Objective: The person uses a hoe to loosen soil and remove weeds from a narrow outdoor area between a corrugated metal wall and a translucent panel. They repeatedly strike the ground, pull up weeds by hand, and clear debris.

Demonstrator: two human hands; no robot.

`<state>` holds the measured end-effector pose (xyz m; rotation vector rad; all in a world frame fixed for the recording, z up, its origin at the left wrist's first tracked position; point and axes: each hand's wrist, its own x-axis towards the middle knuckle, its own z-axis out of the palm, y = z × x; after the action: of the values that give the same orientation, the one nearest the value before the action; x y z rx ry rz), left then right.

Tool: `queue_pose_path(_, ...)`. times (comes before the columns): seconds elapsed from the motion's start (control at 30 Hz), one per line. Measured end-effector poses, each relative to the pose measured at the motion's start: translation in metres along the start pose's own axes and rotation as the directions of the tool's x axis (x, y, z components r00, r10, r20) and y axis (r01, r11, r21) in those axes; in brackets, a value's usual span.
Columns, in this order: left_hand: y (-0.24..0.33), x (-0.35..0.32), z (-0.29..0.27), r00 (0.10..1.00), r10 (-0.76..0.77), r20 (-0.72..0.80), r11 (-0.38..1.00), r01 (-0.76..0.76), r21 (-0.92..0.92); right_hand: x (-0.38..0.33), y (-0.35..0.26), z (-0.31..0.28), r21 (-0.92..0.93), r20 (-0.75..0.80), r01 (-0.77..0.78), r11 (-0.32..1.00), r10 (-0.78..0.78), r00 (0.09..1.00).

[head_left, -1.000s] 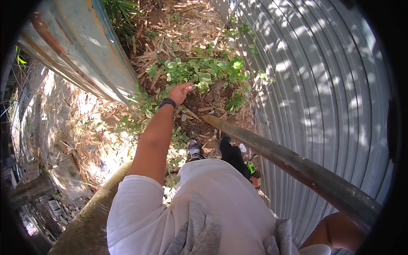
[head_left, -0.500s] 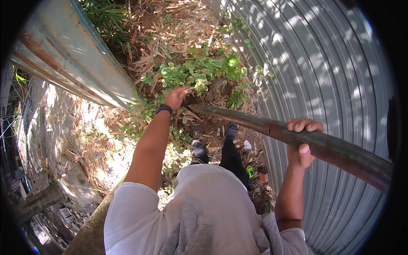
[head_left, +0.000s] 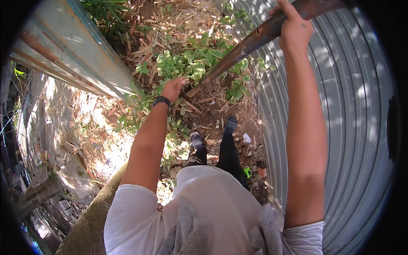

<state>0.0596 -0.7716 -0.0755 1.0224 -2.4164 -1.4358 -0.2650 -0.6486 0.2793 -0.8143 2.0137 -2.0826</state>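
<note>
A long dark brown pole [head_left: 248, 46] runs from the upper right down to the soil, tilted, with a small notch along its length. Wrapped round its upper part is my right hand [head_left: 295, 32], the arm stretched far forward. Beside the pole's lower tip, my left hand [head_left: 173, 89] reaches among the leaves. Its fingers are drawn together with a small pale bit at the tips, too small to name. A dark watch [head_left: 161, 100] is on the left wrist. Variegated green plants [head_left: 197, 63] grow just beyond the left hand and partly behind the pole.
A grey corrugated metal wall [head_left: 340, 127] rises on the right. To the left leans a rusty metal sheet [head_left: 80, 51]. My feet [head_left: 230, 123] stand on leaf-strewn soil. A bright green object [head_left: 247, 171] and a red brick [head_left: 262, 170] lie near the wall. A thick log-like beam [head_left: 93, 212] is lower left.
My right hand has swung the pole's upper end forward and up, away from my body. The pole's lower tip has stayed close to my left hand, which has shifted slightly.
</note>
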Motion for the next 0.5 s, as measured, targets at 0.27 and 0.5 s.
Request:
queue_pose_path(0.27,-0.001,0.001,0.005,0.997,-0.072,-0.021,0.997,0.072,-0.008,-0.003,-0.013,0.056,-0.116,-0.061,-0.039,0.993,0.032,0.998)
queue_pose_path(0.5,-0.001,0.004,0.007,0.994,-0.072,-0.087,0.996,0.067,-0.066,-0.115,-0.045,-0.018,0.211,0.268,-0.020,0.977,-0.038,0.963)
